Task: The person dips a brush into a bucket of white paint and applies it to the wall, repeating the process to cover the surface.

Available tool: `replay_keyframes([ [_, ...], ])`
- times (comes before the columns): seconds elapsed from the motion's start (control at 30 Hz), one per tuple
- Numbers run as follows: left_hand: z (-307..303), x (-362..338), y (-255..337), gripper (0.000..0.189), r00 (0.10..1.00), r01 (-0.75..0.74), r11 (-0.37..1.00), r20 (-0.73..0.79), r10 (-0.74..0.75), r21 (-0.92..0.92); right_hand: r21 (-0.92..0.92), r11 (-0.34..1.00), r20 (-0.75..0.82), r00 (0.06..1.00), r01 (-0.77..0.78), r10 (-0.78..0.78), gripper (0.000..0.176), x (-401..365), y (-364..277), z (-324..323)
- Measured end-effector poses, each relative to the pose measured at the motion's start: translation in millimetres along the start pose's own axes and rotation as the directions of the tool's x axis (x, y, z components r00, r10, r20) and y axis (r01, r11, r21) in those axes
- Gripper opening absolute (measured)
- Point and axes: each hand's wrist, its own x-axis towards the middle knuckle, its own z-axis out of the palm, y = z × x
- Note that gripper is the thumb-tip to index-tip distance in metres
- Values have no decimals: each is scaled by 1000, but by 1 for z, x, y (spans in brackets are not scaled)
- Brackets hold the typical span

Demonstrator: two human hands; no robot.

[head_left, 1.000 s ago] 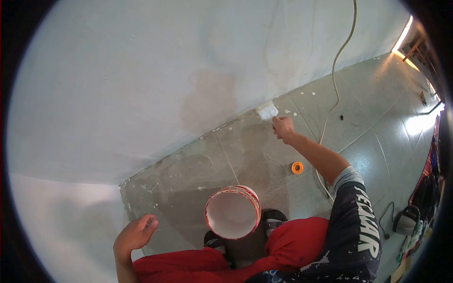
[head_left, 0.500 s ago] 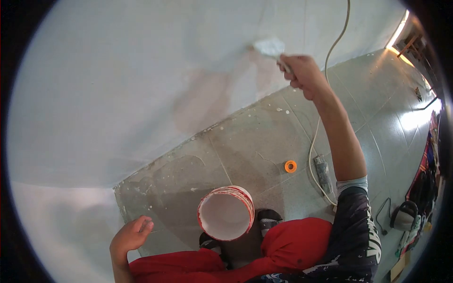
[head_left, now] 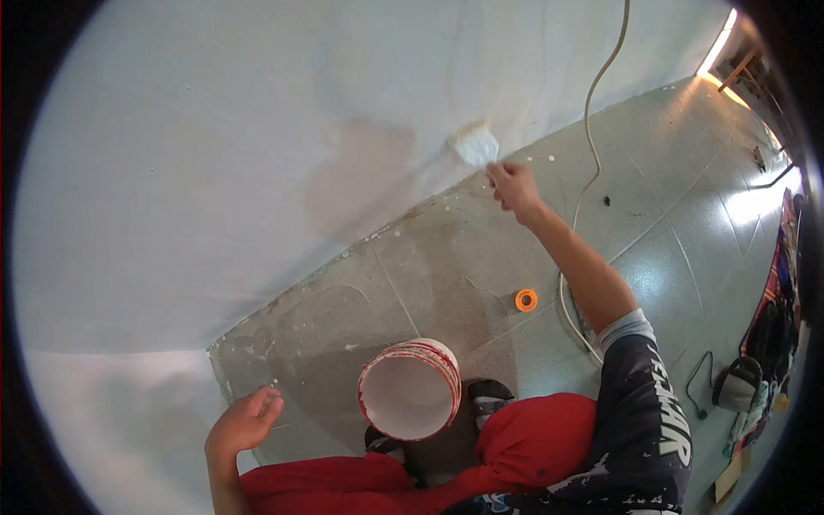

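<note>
My right hand [head_left: 515,187] is closed round the handle of a wide paintbrush [head_left: 475,144]. Its bristles lie against the lower part of the pale wall [head_left: 215,154], just above the floor line. Left of the brush, a darker pinkish patch [head_left: 360,172] shows on the wall. My left hand [head_left: 246,421] hangs free over the floor at the lower left, fingers loosely bent and nothing in them. Between my feet stands a white bucket [head_left: 453,365] with red smears round its rim; pale liquid seems to fill it.
An orange tape roll [head_left: 526,300] lies on the tiled floor [head_left: 635,266]. A pale cable [head_left: 590,112] runs down past my right forearm. At the far right are a kettle-like appliance [head_left: 736,386] with a cord and a heap of cloth [head_left: 770,326].
My right hand has moved down and slightly left with the paintbrush, from higher on the wall to near the floor line. The left hand has hardly moved.
</note>
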Motion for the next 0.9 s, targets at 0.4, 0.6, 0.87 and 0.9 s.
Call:
replay_keyframes([
  [0.4, -1, -7, -4, 47, 999, 33, 999, -11, -33, 27, -114, 991, -1, 998, -69, 70, 27, -30, -92, -5],
  [0.6, 1, 8, 0, 41, 999, 39, 999, 11, -39, 15, 202, 906, -13, 926, 371, -376, 28, -84, -180, -14],
  [0.87, -2, 12, 14, 41, 999, -15, 1000, 29, 15, 7, 126, 955, -40, 963, 270, -267, 33, 5, -3, 25],
  [0.9, -2, 12, 8, 41, 1000, -7, 1000, 17, 7, 3, 104, 978, -8, 984, 179, -179, 34, 8, 17, 21],
])
